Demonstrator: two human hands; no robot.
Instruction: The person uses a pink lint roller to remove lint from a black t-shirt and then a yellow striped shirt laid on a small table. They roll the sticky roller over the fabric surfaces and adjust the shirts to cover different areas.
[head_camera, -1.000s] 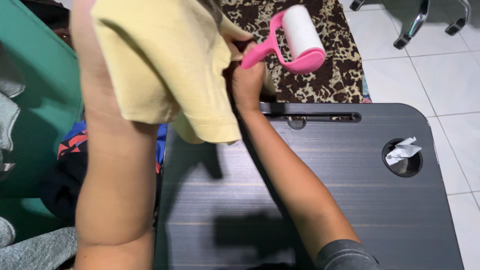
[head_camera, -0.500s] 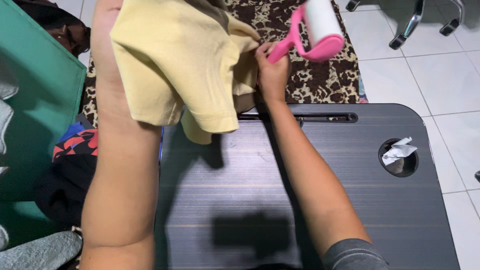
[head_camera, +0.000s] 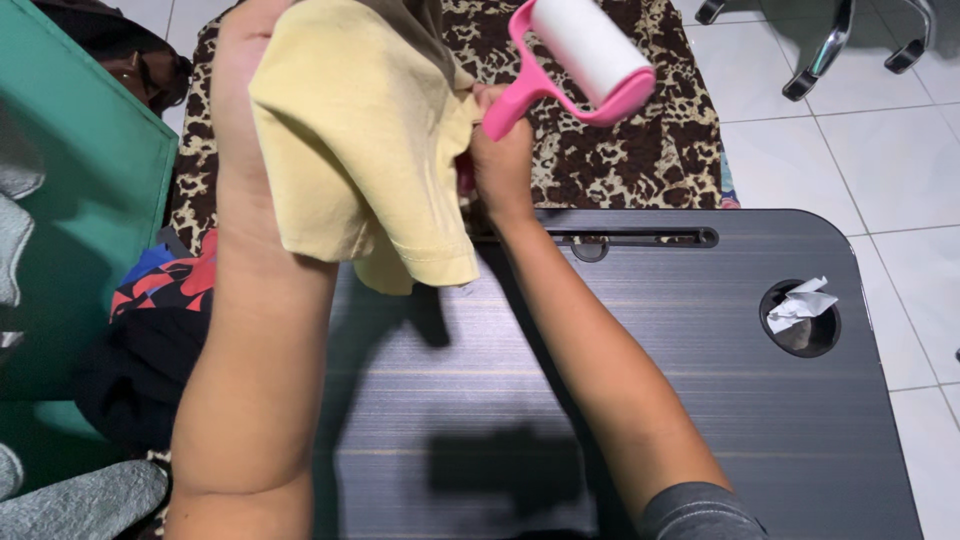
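A pale yellow garment (head_camera: 365, 140) hangs over my raised left forearm and hides my left hand, which is up at the top edge. My right hand (head_camera: 500, 165) grips the handle of a pink lint roller (head_camera: 575, 60) with a white roll, and also pinches the garment's right edge. The roller head points up and to the right, above a leopard-print cloth (head_camera: 620, 150). The garment's hem dangles over the far left corner of a dark wood-grain lap table (head_camera: 600, 400).
The table has a slot (head_camera: 640, 238) along its far edge and a round cup hole holding crumpled white paper (head_camera: 800, 305). A green panel (head_camera: 70, 200) and a pile of dark and grey clothes (head_camera: 130, 360) lie to the left. White floor tiles and chair legs (head_camera: 830, 45) are at right.
My right hand has swung the roller: it rose up and right half a second ago and now is back lower and left. The garment shifted slightly right on my left arm.
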